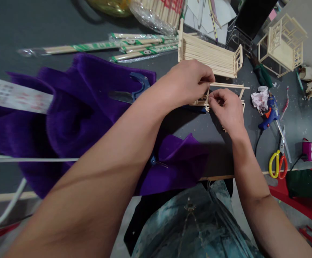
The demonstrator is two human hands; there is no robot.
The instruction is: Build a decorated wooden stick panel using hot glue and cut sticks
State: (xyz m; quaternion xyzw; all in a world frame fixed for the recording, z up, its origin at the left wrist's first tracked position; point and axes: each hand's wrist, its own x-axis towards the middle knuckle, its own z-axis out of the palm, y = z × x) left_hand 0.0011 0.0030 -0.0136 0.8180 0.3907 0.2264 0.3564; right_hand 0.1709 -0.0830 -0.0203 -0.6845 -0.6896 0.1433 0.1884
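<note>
A small frame of thin wooden sticks (230, 86) is between my two hands on the dark table. My left hand (189, 84) comes in from the left, its fingers closed at the frame's left part; the fingertips are partly hidden. Close beside it, my right hand (228, 107) pinches a short stick of the same frame between thumb and forefinger. Just beyond the frame is a miniature bed (207, 53) made of sticks. Under and left of my left arm spreads purple cloth (72, 104), with a dark blue-handled tool (141, 86) lying on it.
A blue glue gun (271, 113), crumpled paper (260, 98) and scissors (279, 159) with yellow and red handles lie to the right. Wrapped chopsticks (145, 46) lie at the back left. A stick-built model (282, 50) stands at the far right.
</note>
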